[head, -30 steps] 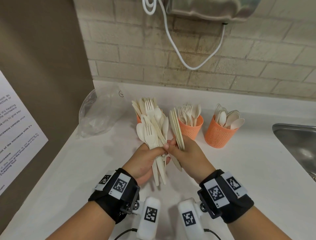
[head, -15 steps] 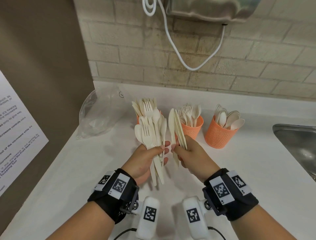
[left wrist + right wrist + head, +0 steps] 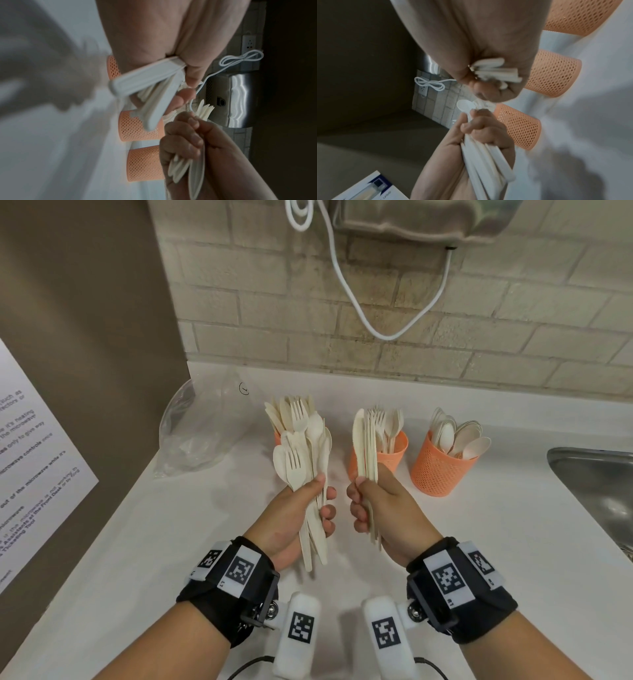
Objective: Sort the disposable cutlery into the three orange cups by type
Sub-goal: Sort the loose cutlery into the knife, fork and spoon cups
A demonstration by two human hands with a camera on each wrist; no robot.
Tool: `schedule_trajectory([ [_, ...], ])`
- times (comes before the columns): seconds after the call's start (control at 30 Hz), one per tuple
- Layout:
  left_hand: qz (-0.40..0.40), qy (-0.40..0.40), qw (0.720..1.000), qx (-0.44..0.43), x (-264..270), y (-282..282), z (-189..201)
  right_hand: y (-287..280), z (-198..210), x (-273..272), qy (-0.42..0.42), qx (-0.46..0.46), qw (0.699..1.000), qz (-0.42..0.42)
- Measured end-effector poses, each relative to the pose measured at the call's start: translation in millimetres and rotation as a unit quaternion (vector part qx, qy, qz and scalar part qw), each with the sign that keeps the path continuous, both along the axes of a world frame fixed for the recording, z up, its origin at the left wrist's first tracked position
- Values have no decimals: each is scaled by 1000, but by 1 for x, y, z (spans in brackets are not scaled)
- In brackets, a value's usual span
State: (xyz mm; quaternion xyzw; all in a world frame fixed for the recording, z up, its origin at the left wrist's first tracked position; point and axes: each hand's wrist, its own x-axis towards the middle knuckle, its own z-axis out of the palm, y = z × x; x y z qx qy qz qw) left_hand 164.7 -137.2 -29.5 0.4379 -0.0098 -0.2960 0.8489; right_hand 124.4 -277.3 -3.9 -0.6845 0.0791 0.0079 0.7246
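Plastic mixed cutlery [image 3: 301,453] sits gripped in the left hand [image 3: 294,515] as stock. Right hand [image 3: 380,508] fingers clutch sorted knives [image 3: 364,446], probably headed for a cup [image 3: 442,470].

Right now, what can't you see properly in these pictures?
- Left orange cup, head view: almost wholly hidden behind the mixed cutlery bundle in the left hand.
- Flat cutlery stack in the right hand, head view: seen edge-on, so only the front knife can be told.
- Sink, head view: cut off by the right edge.
- Sign, head view: cut off, its print too small to read.
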Motion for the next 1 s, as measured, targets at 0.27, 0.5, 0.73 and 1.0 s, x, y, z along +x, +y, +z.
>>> schedule_trajectory([
  [0.27, -20, -31, 999, 18, -1, -4, -1, 11, 0, 1, -65, -135, 988, 45],
  [0.5, -21, 12, 999, -38, -2, -2, 0, 14, -4, 5, -79, -200, 977, 14],
  [0.73, -15, 40, 997, -70, 1, -1, 0, 14, -2, 6, -68, -189, 979, 15],
  [1.0, -21, 11, 999, -45, -2, 1, 0, 13, 4, 3, -38, -156, 986, 35],
])
